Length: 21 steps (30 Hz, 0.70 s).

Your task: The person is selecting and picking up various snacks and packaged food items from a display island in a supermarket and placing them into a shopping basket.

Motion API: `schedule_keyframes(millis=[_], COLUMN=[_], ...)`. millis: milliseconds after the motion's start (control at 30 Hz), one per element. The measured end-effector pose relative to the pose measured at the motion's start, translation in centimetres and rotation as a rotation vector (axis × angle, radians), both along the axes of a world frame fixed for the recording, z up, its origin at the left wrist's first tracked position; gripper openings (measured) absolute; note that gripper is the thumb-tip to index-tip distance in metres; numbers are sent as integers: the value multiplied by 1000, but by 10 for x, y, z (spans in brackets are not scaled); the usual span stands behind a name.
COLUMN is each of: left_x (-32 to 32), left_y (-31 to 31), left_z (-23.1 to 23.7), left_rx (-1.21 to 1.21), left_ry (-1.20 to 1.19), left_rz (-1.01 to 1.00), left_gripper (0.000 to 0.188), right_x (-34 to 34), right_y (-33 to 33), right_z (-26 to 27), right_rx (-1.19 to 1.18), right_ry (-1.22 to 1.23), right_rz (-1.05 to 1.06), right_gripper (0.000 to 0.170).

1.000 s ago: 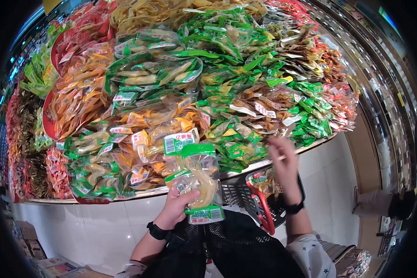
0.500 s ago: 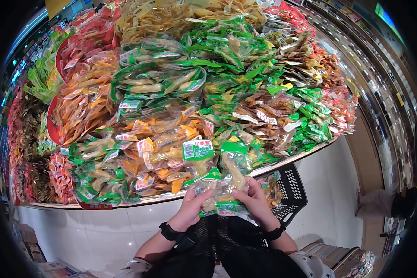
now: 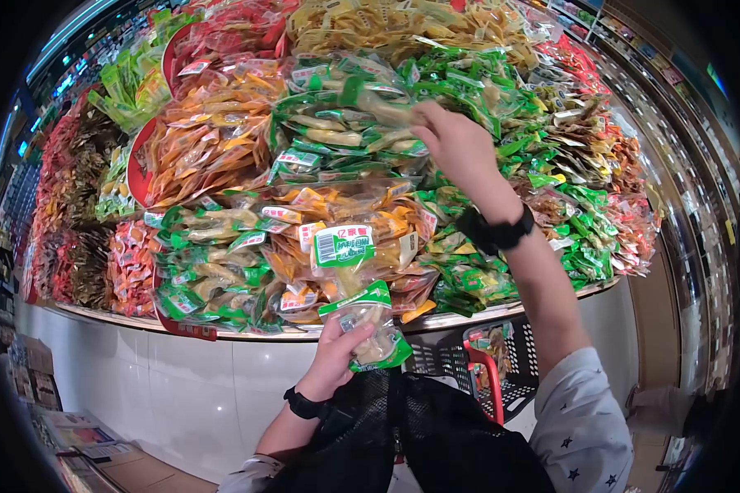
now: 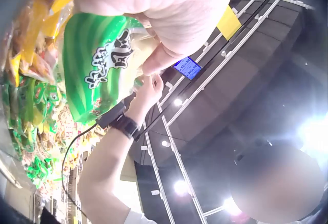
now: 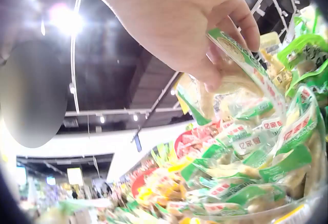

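Note:
My left hand [image 3: 337, 353] grips a clear and green packet [image 3: 374, 333] low in front of the body, thumb across its front. In the left wrist view the packet's green printed end [image 4: 97, 62] shows beside the left hand [image 4: 169, 14]. Over the green-edged packets of the display, my right hand [image 3: 460, 148] pinches another packet [image 3: 386, 108] by one end. The right wrist view shows the right hand [image 5: 179, 24] with thumb and fingers on that green-edged packet [image 5: 246, 62], above more green packets [image 5: 241, 188].
A wide display holds orange packets [image 3: 214, 123], yellow packets [image 3: 403, 29] and red packets [image 3: 238, 29]. A barcoded packet [image 3: 343, 246] lies near its front rim [image 3: 255, 335]. Below the rim is a black basket [image 3: 436, 359] with a red handle [image 3: 492, 386] and packets inside.
My right hand has moved from beside the left hand up and forward over the display, carrying one packet. The left hand still grips its packet.

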<state>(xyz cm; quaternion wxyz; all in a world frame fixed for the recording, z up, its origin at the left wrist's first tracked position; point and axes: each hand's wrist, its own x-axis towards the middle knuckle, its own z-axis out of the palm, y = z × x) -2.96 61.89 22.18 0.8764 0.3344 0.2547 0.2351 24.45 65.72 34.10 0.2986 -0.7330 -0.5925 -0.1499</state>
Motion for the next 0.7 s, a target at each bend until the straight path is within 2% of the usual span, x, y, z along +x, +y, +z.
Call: schedule_keyframes(millis=[33, 67, 133, 167, 233, 333, 467, 500, 633, 700], left_x=[-4, -7, -14, -17, -24, -32, -37, -37, -35, -31], left_y=[0, 2, 5, 6, 6, 6, 5, 6, 5, 4], left_z=[3, 3, 3, 6, 5, 4, 1, 0, 1, 3], left_rx=[-25, -26, 17, 5, 3, 19, 52, 57, 67, 64], left_ry=[13, 12, 10, -10, -5, -6, -10, 9, 34, 35], left_rz=[28, 42, 79, 102, 145, 215, 275, 273, 269, 308], left_gripper=[36, 36, 37, 38, 39, 41, 49, 49, 48, 46], right_x=[5, 7, 3, 0, -10, -16, -18, -19, -21, -38], right_y=[25, 49, 85, 95, 112, 125, 123, 119, 96, 75], right_z=[-6, -12, -26, -32, -40, -46, -66, -68, -60, -53], right_rx=[21, 21, -25, -25, -97, -31, -124, -208, -260, 202], right_ry=[-178, -178, -401, -398, -532, -564, -571, -611, -612, -503], right_rz=[58, 72, 160, 174, 76, 42, 103, 61, -11, 140], right_gripper=[17, 17, 16, 16, 14, 12, 11, 14, 20, 32])
